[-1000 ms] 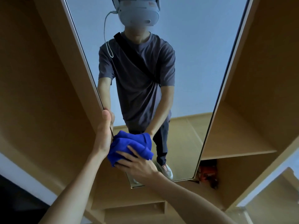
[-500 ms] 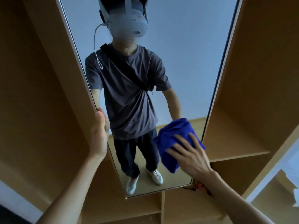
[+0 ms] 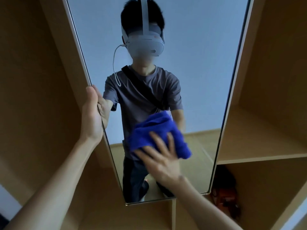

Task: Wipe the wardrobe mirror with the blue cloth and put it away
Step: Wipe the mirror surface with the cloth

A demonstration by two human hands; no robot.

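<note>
The right hand point(image 3: 163, 161) lies flat with fingers spread, pressing the cloth point(image 3: 156, 135) against the mirror point(image 3: 191, 80); it holds nothing in a curl, only pushes. The cloth sits bunched under and above those fingers, about level with the left hand and off to its right, in the lower half of the glass. The left hand point(image 3: 92, 117) wraps the mirror's left edge, thumb on the near side and fingers round the back, steadying the panel.

The cloth looks soft, light and floppy, so I'd judge it will slide easily on glass but may creep out from under a flat palm; pinching a fold would keep it better. The mirror seems thin and breakable, best held by its frame edge as now. To the right of the right hand stand open shelves point(image 3: 259, 156).
</note>
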